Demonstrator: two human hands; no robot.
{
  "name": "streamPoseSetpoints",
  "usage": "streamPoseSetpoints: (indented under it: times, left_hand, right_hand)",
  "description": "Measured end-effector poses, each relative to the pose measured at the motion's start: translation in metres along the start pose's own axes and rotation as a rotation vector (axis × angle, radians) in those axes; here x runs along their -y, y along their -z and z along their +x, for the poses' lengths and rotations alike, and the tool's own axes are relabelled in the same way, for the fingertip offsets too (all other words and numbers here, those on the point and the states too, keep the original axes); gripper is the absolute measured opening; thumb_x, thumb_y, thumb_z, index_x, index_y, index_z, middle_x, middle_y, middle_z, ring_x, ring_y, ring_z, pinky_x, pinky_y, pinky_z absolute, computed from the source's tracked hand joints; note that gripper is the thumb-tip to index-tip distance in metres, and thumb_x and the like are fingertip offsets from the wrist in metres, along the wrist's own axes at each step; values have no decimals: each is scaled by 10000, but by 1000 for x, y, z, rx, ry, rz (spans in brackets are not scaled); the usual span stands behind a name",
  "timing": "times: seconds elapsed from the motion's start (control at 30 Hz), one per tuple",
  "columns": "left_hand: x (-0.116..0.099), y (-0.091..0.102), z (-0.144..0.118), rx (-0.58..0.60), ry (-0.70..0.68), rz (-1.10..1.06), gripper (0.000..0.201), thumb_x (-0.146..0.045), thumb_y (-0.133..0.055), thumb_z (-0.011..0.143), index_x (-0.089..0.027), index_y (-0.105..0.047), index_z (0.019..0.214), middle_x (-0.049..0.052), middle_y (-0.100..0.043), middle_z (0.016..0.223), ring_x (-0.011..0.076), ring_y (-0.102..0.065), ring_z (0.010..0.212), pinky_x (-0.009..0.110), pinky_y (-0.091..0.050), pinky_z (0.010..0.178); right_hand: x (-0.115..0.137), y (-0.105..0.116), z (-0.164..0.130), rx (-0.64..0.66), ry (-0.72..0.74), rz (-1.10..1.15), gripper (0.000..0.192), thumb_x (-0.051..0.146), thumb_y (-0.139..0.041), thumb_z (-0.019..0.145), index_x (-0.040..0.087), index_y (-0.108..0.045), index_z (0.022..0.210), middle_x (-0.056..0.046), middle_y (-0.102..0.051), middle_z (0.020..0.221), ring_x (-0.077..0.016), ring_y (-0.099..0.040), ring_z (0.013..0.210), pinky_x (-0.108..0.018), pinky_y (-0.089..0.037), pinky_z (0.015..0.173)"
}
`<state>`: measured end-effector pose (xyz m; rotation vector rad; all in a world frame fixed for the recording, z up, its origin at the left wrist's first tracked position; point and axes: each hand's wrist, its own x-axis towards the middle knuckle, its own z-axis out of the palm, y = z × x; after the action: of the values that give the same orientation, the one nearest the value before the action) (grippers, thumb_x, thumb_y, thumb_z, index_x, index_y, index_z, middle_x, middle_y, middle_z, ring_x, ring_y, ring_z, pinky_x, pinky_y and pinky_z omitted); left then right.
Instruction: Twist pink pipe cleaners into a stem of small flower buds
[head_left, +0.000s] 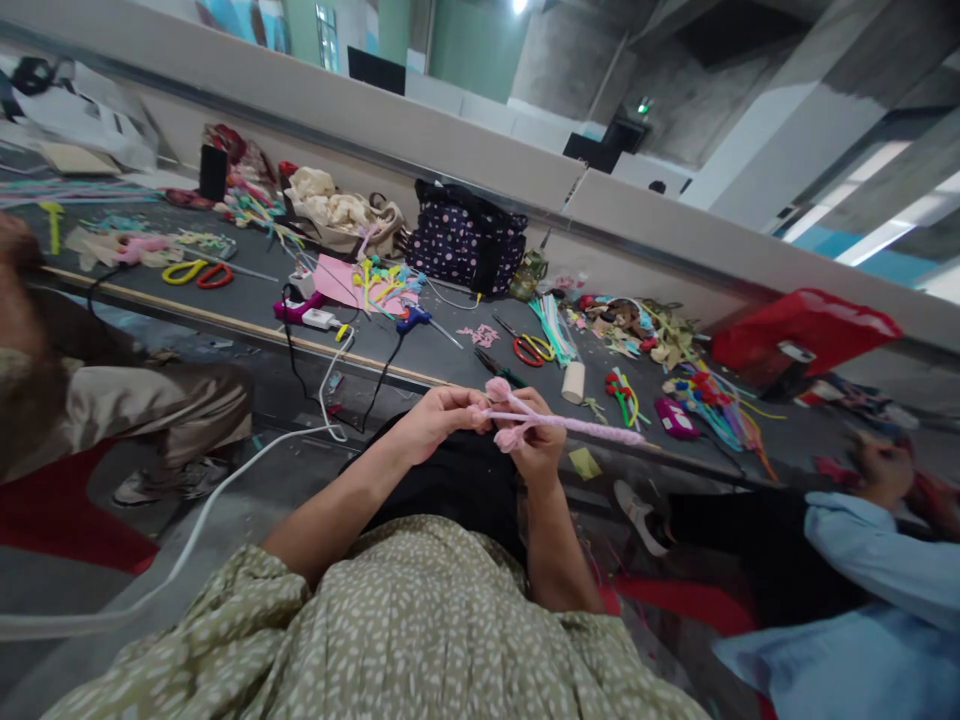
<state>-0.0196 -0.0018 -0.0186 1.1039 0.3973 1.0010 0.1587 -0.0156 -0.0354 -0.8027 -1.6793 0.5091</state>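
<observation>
Head view: long dark tabletop (435,360), cluttered, pale partition (300,100) along the back. Left hand (444,424) pinches one end of a pink fuzzy stem (592,430), right hand (541,450) gripping it by the buds; stem is over the lap, near the tabletop's front edge. On top: polka-dot bag (457,240), blue glue gun (412,319), red bag (810,335) (craft bits everywhere). Blue-sleeved person (862,550) seated right; slanting pillar (772,140) beyond.
</observation>
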Motion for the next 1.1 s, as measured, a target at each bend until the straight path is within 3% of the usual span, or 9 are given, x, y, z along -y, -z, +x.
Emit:
streamPoseSetpoints:
  times: [0.13, 0.53, 0.63, 0.8, 1.1]
  left_hand:
    - [2, -1, 0, -31, -27, -25, 217, -286, -781, 659, -123, -648, 710, 2, -608, 662, 100, -535, 639, 231, -407, 673]
    - [8, 0, -1, -93, -118, 37, 221, -254, -807, 651, -132, -686, 791, 10, -634, 767, 116, -585, 722, 234, -438, 713]
    - [7, -2, -2, -103, -187, 98, 208, -262, -794, 671, -137, -689, 801, 11, -619, 774, 117, -570, 735, 228, -431, 700]
    - [6, -5, -4, -118, -304, 261, 197, -302, -749, 731, -142, -689, 829, 52, -634, 861, 158, -582, 821, 259, -442, 738]
    - [1, -9, -5, -177, -516, 544, 148, -294, -692, 790, -155, -690, 839, 77, -652, 870, 172, -602, 834, 284, -448, 755]
  right_hand:
    - [-3, -1, -3, -28, -55, 17, 232, 434, -677, 729, 256, -723, 871, -86, -644, 887, -271, -588, 872, -446, -501, 799]
    - [9, -6, -1, -125, -9, -1, 151, 285, -712, 735, 263, -745, 881, -47, -659, 849, -213, -614, 767, -348, -501, 666]
    - [5, -7, -2, -164, 4, -85, 124, 281, -713, 732, 248, -743, 848, -43, -668, 831, -209, -624, 755, -343, -507, 650]
    - [5, -13, 1, -281, 204, -61, 134, 158, -721, 716, 251, -726, 811, -5, -687, 775, -190, -652, 725, -334, -529, 653]
    - [8, -24, 3, -373, 207, -31, 71, 153, -715, 736, 210, -675, 747, 3, -668, 721, -172, -644, 675, -335, -541, 658]
